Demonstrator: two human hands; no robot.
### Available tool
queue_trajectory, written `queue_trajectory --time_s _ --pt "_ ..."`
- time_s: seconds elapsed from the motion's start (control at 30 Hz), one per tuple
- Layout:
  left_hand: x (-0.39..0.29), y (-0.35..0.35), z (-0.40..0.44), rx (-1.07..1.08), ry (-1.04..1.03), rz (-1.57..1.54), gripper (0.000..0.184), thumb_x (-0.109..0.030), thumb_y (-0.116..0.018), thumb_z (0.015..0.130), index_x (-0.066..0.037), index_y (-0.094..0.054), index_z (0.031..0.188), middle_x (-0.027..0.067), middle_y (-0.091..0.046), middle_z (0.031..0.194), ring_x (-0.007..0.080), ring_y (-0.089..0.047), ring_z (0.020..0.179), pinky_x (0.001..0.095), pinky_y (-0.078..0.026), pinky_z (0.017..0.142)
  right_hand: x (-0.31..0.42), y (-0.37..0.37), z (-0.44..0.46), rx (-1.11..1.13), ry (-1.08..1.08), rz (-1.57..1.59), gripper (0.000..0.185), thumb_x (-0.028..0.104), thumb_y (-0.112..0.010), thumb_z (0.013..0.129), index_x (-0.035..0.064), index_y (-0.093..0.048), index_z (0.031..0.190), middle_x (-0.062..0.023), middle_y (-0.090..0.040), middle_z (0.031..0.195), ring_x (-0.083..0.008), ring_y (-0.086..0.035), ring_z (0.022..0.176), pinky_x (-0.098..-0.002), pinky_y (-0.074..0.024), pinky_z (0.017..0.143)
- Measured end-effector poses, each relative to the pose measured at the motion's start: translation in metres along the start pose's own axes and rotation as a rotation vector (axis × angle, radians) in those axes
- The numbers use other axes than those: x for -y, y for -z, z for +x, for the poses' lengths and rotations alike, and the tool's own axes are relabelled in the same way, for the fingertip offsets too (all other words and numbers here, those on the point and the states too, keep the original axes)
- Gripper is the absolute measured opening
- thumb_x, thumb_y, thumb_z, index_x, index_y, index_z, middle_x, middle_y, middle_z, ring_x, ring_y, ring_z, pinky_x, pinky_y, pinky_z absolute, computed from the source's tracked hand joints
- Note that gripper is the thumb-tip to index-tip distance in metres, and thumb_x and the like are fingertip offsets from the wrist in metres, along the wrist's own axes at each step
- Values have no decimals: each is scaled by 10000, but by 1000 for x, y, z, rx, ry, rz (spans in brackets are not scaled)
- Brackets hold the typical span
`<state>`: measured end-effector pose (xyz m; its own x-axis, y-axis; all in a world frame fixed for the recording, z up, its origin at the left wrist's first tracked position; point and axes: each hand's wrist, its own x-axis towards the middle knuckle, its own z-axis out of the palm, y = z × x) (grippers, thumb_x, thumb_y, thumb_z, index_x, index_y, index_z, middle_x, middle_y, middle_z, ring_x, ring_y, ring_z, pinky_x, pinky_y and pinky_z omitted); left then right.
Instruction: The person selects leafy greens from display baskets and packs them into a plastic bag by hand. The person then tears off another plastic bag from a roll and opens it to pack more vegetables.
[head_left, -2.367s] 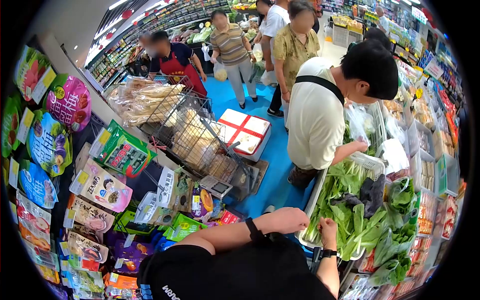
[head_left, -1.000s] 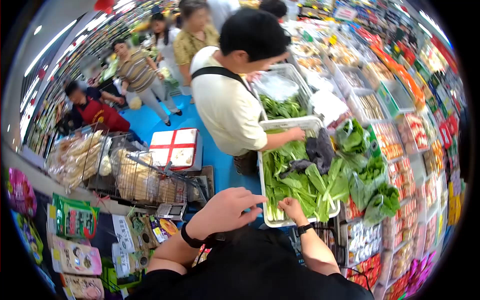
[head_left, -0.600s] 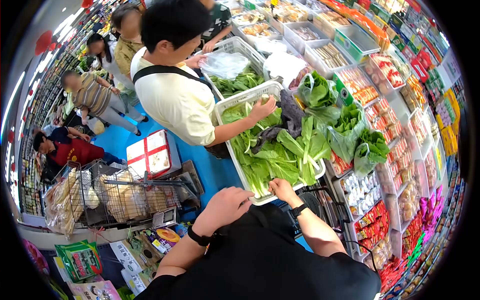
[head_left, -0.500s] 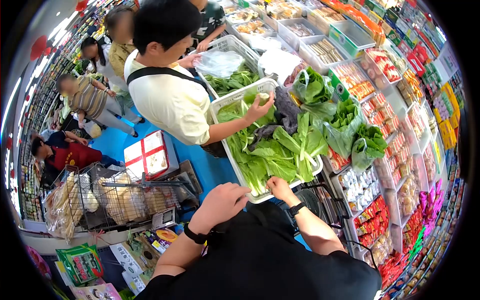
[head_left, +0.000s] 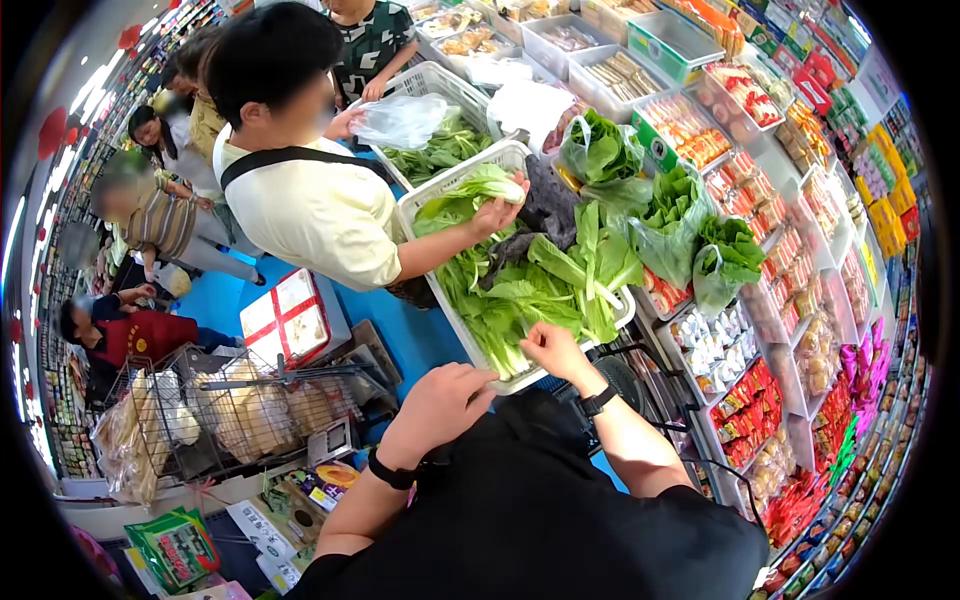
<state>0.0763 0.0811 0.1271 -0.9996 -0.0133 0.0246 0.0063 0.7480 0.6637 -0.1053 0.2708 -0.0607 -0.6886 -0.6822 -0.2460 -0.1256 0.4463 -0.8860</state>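
My left hand (head_left: 440,408), with a dark wristband, is at the near left corner of a white plastic basket (head_left: 412,208). Its fingers are curled and pressed together; whether they grip the rim is hidden. Over the basket's near edge, my right hand (head_left: 557,353) has its fingers closed by the leafy greens (head_left: 545,310), and what it pinches, if anything, I cannot make out. A dark grey cloth (head_left: 548,205) lies across the greens. Across the basket, a person's hand (head_left: 498,212) holds a pale green leafy vegetable (head_left: 485,184).
Beyond stands a second basket (head_left: 455,85) of greens, where that person holds a clear plastic bag (head_left: 402,122). Bagged lettuces (head_left: 680,225) stand to the right, beside bins of packaged snacks (head_left: 752,410). A wire cart (head_left: 230,400) and a white foam box (head_left: 288,318) are on the left.
My view has shifted slightly. My right hand has moved a little farther over the basket, while my left stays by the corner. The other person's pale vegetable now shows more fully.
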Motion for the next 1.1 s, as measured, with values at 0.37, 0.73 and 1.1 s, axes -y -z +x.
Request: queue_trajectory --time_s 0.37,0.73,1.1 --pt "2 -3 0 78 9 21 265 -215 -745 952 -65 -757 1170 137 -702 933 356 -680 924 463 -557 844 259 85 -65 -197 1264 110 119 47 -817 870 87 -712 909 -47 -647 819 -234 -583 621 -361 -443 545" --pt "3 -4 5 103 81 0 279 -170 -760 951 -56 -733 1204 110 -706 945 328 -679 920 447 -557 844 326 66 -106 -477 1552 415 179 94 -650 915 143 -542 781 31 -488 712 -133 -538 598 -280 -388 542" --pt "12 14 -3 81 179 7 311 -184 -754 957 -71 -731 1245 106 -727 1010 327 -695 986 436 -563 886 130 65 -1 0 377 -501 243 278 -752 943 73 -661 1038 -159 -698 924 -420 -686 886 -511 -558 782"
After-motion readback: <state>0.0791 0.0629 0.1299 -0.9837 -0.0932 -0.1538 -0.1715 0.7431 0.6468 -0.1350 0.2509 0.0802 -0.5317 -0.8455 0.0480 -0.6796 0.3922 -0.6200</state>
